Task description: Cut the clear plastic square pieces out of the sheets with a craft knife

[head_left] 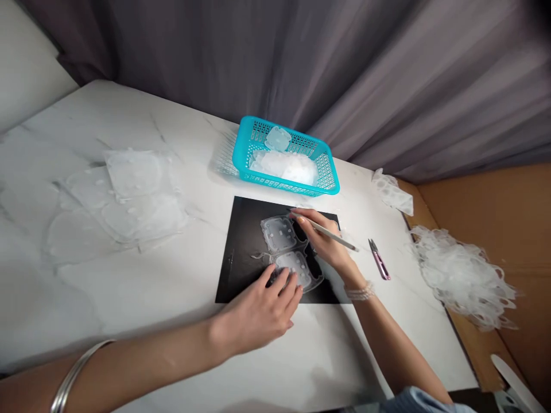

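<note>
Mid-frame, right grip (326,241) is pinching a pen-shaped tool (333,235); plastic sheet (279,234)'s lying just lower left, left grip (262,307) resting unclenched on it.

And right now, not a single word, label, brand, number or sign can be read anywhere in view.
</note>
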A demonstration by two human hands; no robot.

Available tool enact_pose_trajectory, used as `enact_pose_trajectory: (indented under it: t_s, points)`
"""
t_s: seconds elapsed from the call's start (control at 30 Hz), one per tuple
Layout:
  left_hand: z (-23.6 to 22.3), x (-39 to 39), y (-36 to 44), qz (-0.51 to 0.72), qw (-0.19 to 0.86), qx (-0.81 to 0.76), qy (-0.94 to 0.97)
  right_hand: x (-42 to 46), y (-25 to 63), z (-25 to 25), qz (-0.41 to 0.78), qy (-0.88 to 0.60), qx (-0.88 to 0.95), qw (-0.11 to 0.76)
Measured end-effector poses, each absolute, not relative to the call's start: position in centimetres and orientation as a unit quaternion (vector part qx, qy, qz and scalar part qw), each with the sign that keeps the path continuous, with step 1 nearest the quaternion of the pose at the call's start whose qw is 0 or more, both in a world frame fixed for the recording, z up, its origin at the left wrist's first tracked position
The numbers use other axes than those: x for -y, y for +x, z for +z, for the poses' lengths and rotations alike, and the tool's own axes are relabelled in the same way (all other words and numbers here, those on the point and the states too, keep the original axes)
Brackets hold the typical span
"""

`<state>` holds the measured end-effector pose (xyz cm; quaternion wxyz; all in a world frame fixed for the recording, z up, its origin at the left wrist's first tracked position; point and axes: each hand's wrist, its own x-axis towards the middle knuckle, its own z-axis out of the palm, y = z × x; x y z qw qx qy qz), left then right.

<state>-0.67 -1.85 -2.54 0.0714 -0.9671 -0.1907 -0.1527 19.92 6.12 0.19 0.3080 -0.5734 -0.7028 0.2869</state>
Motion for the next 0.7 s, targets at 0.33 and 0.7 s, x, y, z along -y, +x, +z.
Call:
enact_pose_trajectory:
  t_s: [0.33, 0.7]
  points:
    - [-2.1, 2.1, -0.4, -0.123, 0.112, 0.239, -0.957, -7.8, 22.5, -1.4, 0.226, -0.549, 0.767, 0.244]
    - [-2.2, 0.4, -2.3, -0.092, 0.133, 0.222, -0.962, 0.7, 30.1, -3.6, 0.089, -0.514, 0.828, 0.203]
